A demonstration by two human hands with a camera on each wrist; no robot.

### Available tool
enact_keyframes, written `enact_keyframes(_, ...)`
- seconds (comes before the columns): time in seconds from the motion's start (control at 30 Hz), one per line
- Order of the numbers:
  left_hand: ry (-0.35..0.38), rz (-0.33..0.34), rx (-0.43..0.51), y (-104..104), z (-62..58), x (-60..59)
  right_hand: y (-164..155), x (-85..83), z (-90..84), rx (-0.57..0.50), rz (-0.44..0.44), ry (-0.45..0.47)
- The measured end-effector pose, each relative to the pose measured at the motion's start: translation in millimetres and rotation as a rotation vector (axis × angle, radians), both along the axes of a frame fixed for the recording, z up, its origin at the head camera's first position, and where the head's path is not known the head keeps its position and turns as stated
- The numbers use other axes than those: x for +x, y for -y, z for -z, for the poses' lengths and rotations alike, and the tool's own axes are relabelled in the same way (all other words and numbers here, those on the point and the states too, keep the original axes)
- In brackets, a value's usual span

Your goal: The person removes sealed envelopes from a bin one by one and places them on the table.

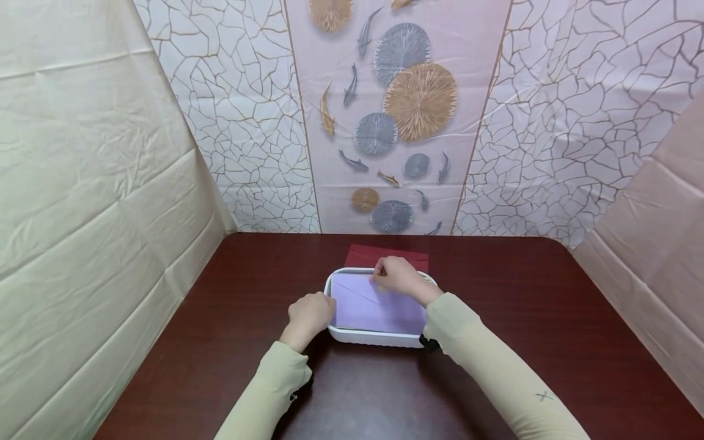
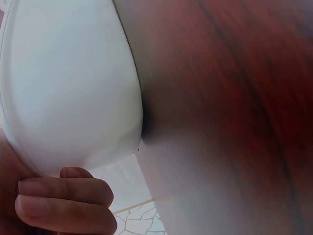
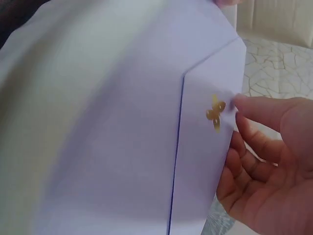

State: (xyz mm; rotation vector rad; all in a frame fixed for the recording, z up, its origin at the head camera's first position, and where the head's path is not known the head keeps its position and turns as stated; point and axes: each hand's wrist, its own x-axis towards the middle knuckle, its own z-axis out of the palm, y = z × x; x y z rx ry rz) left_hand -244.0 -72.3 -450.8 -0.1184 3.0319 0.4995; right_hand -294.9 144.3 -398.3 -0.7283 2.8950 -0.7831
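A lilac envelope [image 1: 357, 311] lies flat across the top of a white oval-cornered plastic bin [image 1: 374, 338]. My right hand [image 1: 398, 275] reaches over it and pinches its far edge between thumb and fingers. In the right wrist view, a gold butterfly [image 3: 215, 113] decorates the envelope's flap close to my thumb. My left hand [image 1: 311, 315] grips the bin's left end, the thumb at the rim. Curled fingers [image 2: 68, 203] of that hand show against the bin's smooth outer wall in the left wrist view. Whatever lies beneath the envelope is mostly hidden.
Just behind the bin, a red envelope [image 1: 379, 253] lies on the dark reddish-brown table [image 1: 264, 275], partly covered by the bin and my right hand. A patterned cloth [image 1: 264, 122] hangs at the table's far edge, with beige cloth along both sides.
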Motion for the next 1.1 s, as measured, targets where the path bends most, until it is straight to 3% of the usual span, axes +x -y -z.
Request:
enact_keyframes(0.23, -0.013, 0.004, 0.007, 0.2, -1.7, 0.9, -14.1, 6.1, -16.1, -0.028, -0.074, 0.083)
enact_keyframes(0.37, -0.008, 0.000, 0.005, 1.0, -3.0, 0.6, -25.4, 8.8, -15.0, -0.036, -0.079, 0.100)
enact_keyframes(0.67, -0.005, 0.001, -0.002, 1.6, -2.7, -2.3, -50.2, 16.8, 4.8, -0.015, -0.049, 0.002)
enact_keyframes(0.8, 0.004, 0.003, 0.004, 1.8, -0.3, -0.4, -57.9, 26.7, 9.0, -0.003, -0.014, 0.003)
enact_keyframes(1.1, -0.004, 0.008, 0.014, 2.0, -0.4, 0.0, -74.4, 46.5, 16.5, -0.031, -0.053, -0.089)
